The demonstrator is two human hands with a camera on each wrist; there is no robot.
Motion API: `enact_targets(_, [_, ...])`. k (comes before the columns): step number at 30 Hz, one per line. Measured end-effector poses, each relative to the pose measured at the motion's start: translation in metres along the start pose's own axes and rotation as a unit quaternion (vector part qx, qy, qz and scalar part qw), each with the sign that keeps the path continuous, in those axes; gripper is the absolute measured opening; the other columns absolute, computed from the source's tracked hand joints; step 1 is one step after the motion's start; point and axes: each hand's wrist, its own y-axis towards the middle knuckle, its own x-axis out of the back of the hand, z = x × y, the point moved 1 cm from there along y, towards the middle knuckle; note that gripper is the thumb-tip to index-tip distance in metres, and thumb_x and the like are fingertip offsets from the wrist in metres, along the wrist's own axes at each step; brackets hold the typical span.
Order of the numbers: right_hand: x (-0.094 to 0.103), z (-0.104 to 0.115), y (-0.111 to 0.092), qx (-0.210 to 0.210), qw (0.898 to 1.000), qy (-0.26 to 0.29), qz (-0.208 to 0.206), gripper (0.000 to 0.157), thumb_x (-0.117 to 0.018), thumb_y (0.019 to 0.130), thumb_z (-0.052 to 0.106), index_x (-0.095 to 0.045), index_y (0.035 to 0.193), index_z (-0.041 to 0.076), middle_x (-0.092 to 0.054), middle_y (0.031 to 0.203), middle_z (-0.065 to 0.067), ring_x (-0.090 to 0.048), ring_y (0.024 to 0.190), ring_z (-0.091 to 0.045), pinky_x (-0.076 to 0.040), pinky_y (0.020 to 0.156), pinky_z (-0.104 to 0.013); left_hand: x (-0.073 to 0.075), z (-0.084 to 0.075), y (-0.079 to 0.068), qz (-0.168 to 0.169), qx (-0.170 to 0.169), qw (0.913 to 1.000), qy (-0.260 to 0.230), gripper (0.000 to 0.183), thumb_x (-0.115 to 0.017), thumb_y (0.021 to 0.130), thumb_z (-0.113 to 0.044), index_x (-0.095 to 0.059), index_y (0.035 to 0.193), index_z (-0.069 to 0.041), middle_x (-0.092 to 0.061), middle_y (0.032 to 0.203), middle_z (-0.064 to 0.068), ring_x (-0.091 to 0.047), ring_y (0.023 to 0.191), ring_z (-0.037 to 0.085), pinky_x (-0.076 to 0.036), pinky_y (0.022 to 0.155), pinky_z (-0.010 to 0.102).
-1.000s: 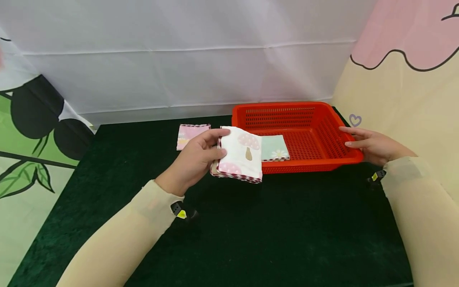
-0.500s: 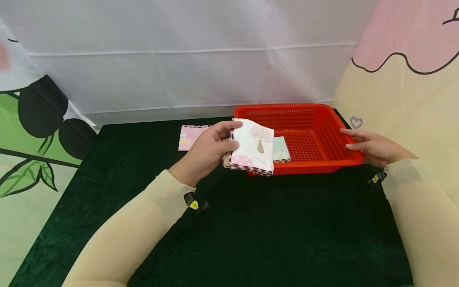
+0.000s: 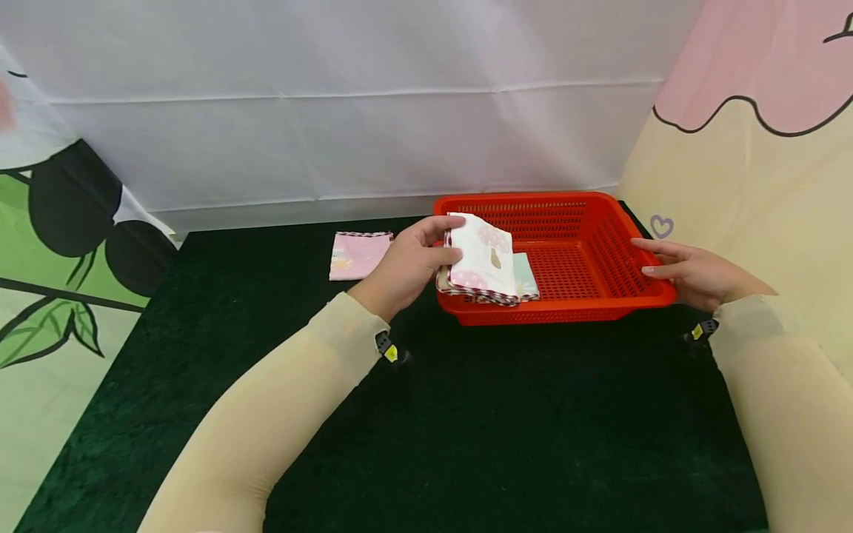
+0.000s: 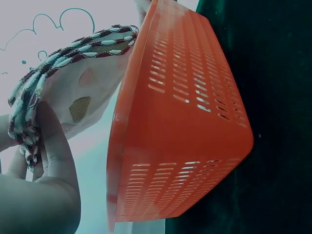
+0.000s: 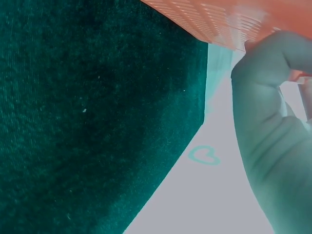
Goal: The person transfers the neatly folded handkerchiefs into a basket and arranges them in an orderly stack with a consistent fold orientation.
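My left hand (image 3: pixel 412 263) pinches a folded white handkerchief (image 3: pixel 485 252) with a mushroom print and a checked border. It is held over the left end of a red plastic basket (image 3: pixel 566 312). A pale green folded handkerchief (image 3: pixel 528 277) lies in the basket, partly covered from sight by the white one. In the left wrist view the white handkerchief (image 4: pixel 80 100) hangs beside the basket's rim, its layered edge between thumb and fingers. At the basket's right end, my right hand (image 3: pixel 703 275) grips the rim; the right wrist view has a bent digit (image 5: pixel 263 97) against it.
A pink folded handkerchief (image 3: pixel 356 257) lies on the dark green tabletop (image 3: pixel 506 422), left of the basket. White fabric (image 3: pixel 386 148) stands behind the table, and a printed cream and pink panel (image 3: pixel 753 185) rises at the right.
My left hand has carried the white handkerchief right and slightly away from me, from in front of the basket's left corner to over it. The right hand has stayed at the rim.
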Motion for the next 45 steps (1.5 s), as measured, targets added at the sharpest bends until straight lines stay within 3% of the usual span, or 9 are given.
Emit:
enact_targets(5, [-0.002, -0.001, -0.002, 0.002, 1.0, -0.014, -0.011, 0.06, -0.055, 0.108, 0.012, -0.038, 0.16, 0.038, -0.053, 0.138, 0.01, -0.064, 0.114, -0.017, -0.057, 0.093, -0.039, -0.008, -0.003, 0.009, -0.012, 0.012, 0.9998, 0.007, 0.044, -0.069, 0.099, -0.007, -0.063, 0.137, -0.027, -0.053, 0.142, 0.0, -0.053, 0.126, 0.025, -0.056, 0.095, 0.035])
enact_targets(11, [-0.008, -0.002, 0.002, 0.005, 0.999, -0.042, -0.01, 0.066, -0.055, 0.108, 0.016, -0.024, 0.165, 0.03, -0.041, 0.15, 0.001, -0.063, 0.116, -0.017, -0.057, 0.095, -0.039, -0.016, -0.004, 0.016, -0.028, 0.01, 0.9991, 0.03, 0.043, -0.069, 0.099, -0.008, -0.064, 0.138, -0.026, -0.053, 0.143, -0.001, -0.052, 0.126, 0.022, -0.056, 0.095, 0.033])
enact_targets(14, [-0.01, -0.001, 0.005, 0.006, 0.999, -0.044, -0.011, 0.067, -0.055, 0.108, 0.017, -0.022, 0.165, 0.029, -0.041, 0.15, 0.0, -0.063, 0.116, -0.018, -0.057, 0.095, -0.04, -0.019, -0.003, 0.02, -0.035, 0.011, 0.9989, 0.031, 0.043, -0.07, 0.098, -0.008, -0.064, 0.137, -0.026, -0.054, 0.143, -0.001, -0.054, 0.125, 0.022, -0.056, 0.095, 0.034])
enact_targets(27, [-0.007, -0.002, 0.011, 0.011, 1.0, -0.025, 0.009, 0.066, -0.053, 0.108, 0.011, -0.023, 0.165, 0.028, -0.055, 0.138, 0.009, -0.065, 0.114, -0.02, -0.058, 0.091, -0.04, -0.044, 0.0, 0.036, -0.036, 0.007, 0.9992, 0.018, 0.039, -0.07, 0.099, -0.01, -0.065, 0.134, -0.027, -0.058, 0.13, 0.0, -0.058, 0.114, 0.024, -0.058, 0.087, 0.03])
enact_targets(34, [-0.003, -0.005, 0.008, 0.003, 1.0, -0.008, -0.004, 0.063, -0.054, 0.107, 0.01, -0.035, 0.162, 0.035, -0.058, 0.134, 0.011, -0.065, 0.114, -0.02, -0.058, 0.092, -0.04, -0.063, 0.006, 0.044, -0.032, 0.012, 0.9992, 0.019, 0.038, -0.07, 0.099, -0.011, -0.065, 0.133, -0.026, -0.057, 0.129, -0.002, -0.058, 0.115, 0.021, -0.058, 0.087, 0.027])
enact_targets(40, [-0.003, -0.005, 0.008, 0.003, 1.0, 0.001, -0.013, 0.063, -0.054, 0.107, 0.009, -0.034, 0.162, 0.032, -0.06, 0.133, 0.012, -0.066, 0.113, -0.02, -0.058, 0.091, -0.04, -0.068, 0.008, 0.053, -0.025, 0.011, 0.999, 0.037, 0.037, -0.07, 0.099, -0.012, -0.066, 0.134, -0.024, -0.059, 0.125, -0.001, -0.061, 0.109, 0.021, -0.059, 0.083, 0.029])
enact_targets(45, [0.001, -0.006, 0.009, 0.007, 1.0, -0.004, -0.007, 0.06, -0.054, 0.107, 0.01, -0.041, 0.158, 0.037, -0.061, 0.131, 0.012, -0.066, 0.112, -0.02, -0.059, 0.091, -0.041, -0.073, 0.009, 0.06, -0.034, 0.014, 0.9986, 0.038, 0.038, -0.07, 0.099, -0.012, -0.067, 0.135, -0.022, -0.061, 0.123, -0.001, -0.061, 0.107, 0.02, -0.059, 0.082, 0.028])
